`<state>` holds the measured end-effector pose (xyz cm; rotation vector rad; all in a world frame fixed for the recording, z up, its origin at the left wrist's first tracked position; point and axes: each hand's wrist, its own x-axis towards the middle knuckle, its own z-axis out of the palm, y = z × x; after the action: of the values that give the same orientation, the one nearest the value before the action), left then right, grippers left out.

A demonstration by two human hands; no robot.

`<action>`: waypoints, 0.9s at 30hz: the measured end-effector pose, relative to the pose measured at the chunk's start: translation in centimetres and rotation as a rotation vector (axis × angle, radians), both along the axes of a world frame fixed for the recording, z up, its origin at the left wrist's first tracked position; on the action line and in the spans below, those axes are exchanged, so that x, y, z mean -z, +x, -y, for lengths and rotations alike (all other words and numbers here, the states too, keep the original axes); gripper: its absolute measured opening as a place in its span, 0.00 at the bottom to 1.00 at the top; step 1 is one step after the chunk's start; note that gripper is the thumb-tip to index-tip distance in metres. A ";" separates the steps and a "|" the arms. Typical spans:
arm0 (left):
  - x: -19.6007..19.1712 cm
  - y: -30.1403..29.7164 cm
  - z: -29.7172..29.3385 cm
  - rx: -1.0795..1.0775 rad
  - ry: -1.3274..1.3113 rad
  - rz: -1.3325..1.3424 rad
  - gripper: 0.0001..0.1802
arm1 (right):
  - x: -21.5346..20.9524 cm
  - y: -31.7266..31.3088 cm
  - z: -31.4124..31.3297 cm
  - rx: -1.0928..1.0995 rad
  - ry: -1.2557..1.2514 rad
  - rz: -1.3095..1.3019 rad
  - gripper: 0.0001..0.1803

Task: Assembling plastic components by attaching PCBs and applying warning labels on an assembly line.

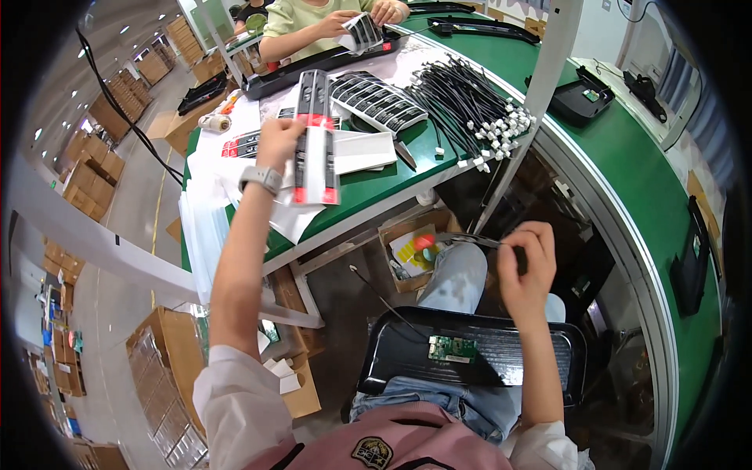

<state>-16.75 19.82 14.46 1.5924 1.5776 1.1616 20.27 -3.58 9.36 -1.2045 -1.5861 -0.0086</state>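
My left hand [280, 142] is closed on the edge of a long sheet of black strips [318, 157] with red bands and a pale middle, over the green table. Out to the right, my right hand [529, 266] pinches a thin dark strip [470, 238]; an orange-red patch shows at its far end, and I cannot make out its exact kind. Across my lap lies a glossy black plastic housing [509, 352]. A green circuit board [452, 349] sits in it, with a thin black cable [381, 296] rising from its side.
Black cables with white connectors [470, 110] are heaped on the table [368, 192], near a sheet of black labels [379, 100] and scissors [405, 154]. A co-worker's hands [337, 23] work opposite. A metal post [540, 78] stands at right, beside a green conveyor [619, 164] carrying black housings.
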 end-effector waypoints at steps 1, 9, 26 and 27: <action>1.0 -2.1 -1.7 -0.104 0.158 -0.236 0.22 | 0.8 1.2 0.8 0.022 -0.110 -0.057 0.07; -2.3 7.6 8.4 0.002 0.919 -0.581 0.03 | 11.3 10.4 9.7 0.097 -1.012 0.541 0.55; 11.8 16.3 22.7 0.684 0.093 -0.049 0.10 | 2.1 6.2 16.4 0.146 -0.462 -0.113 0.31; 11.8 15.8 22.3 0.699 0.046 0.066 0.10 | 2.3 5.5 16.3 0.070 -0.452 -0.376 0.27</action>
<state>-0.99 -2.51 2.64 1.8885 0.8285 0.8452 25.74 -19.92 7.09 -1.5040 -1.2446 0.5262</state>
